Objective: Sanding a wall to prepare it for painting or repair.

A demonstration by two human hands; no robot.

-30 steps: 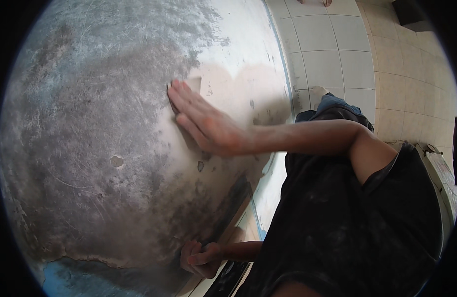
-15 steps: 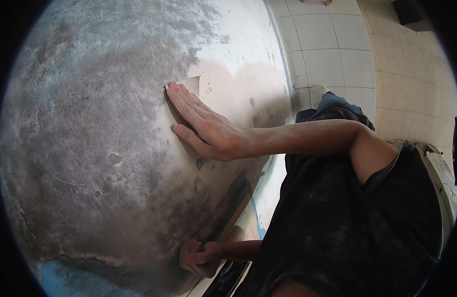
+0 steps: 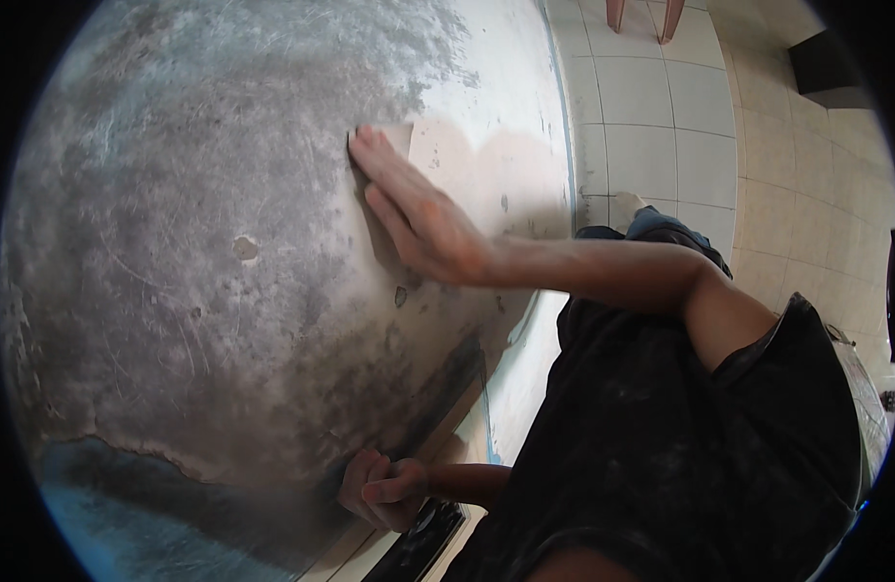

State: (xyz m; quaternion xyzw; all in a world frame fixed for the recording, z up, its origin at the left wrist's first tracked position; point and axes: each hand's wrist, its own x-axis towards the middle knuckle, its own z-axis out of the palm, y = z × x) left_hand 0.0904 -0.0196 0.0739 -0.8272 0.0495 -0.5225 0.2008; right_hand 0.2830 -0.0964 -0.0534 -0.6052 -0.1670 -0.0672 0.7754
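Note:
My right hand (image 3: 426, 215) lies against a large grey-and-white wall surface (image 3: 157, 320), fingers stretched and thumb a little apart. Under the fingers is a piece of sandpaper (image 3: 399, 136), pale on the side I can see, with a dark edge along the fingers. The palm's contact with it is partly hidden. Lower down, my left hand (image 3: 384, 488) is curled into a loose fist near the lower edge of the scuffed wall area. Whatever it may hold is hidden by the fingers.
Pale floor tiles (image 3: 637, 92) and yellower ones (image 3: 772, 145) lie at the right. Pinkish stool-like legs (image 3: 672, 19) stand at the top, beside a dark block (image 3: 835, 73). My foot (image 3: 627, 206) shows near the wall's base. A chipped spot (image 3: 246, 248) marks the wall.
The view has shifted, so the wall and both hands sit higher in the picture. My right hand and the sandpaper have moved only slightly along the wall; my left hand stays curled.

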